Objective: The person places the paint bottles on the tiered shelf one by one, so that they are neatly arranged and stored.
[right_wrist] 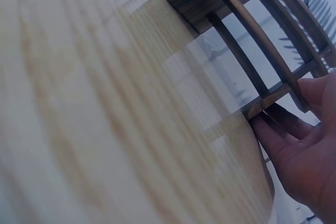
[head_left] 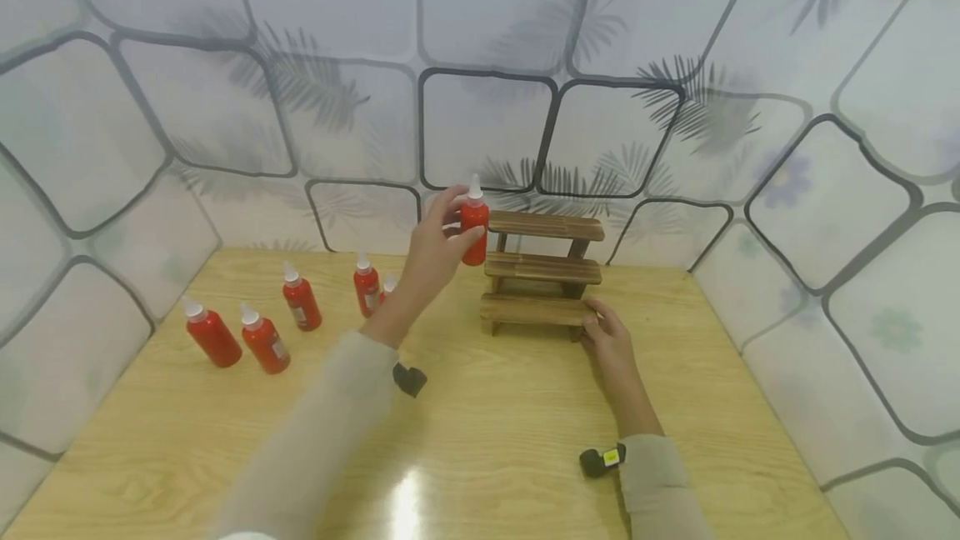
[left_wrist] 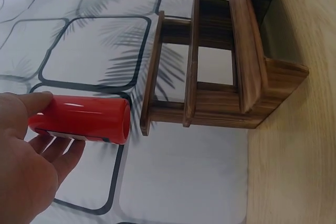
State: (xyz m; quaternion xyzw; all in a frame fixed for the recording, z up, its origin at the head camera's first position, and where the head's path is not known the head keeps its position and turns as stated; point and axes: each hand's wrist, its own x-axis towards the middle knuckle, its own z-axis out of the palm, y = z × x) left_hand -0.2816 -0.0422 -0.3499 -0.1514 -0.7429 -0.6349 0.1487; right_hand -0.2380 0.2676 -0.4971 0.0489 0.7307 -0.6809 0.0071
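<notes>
A red squeeze bottle with a white pointed nozzle is gripped upright in my left hand, thumb on one side and fingers on the other. It is raised at the upper left end of a brown wooden three-step display stand. In the left wrist view a gap shows between the bottle's base and the top step. My right hand holds the stand's lowest step at its right end. The right wrist view has the thumb at the step and the other fingers underneath.
Several more red bottles with white nozzles stand on the left of the wooden table, one partly hidden behind my left forearm. Patterned walls close in the back and both sides. A small black camera sits at each wrist.
</notes>
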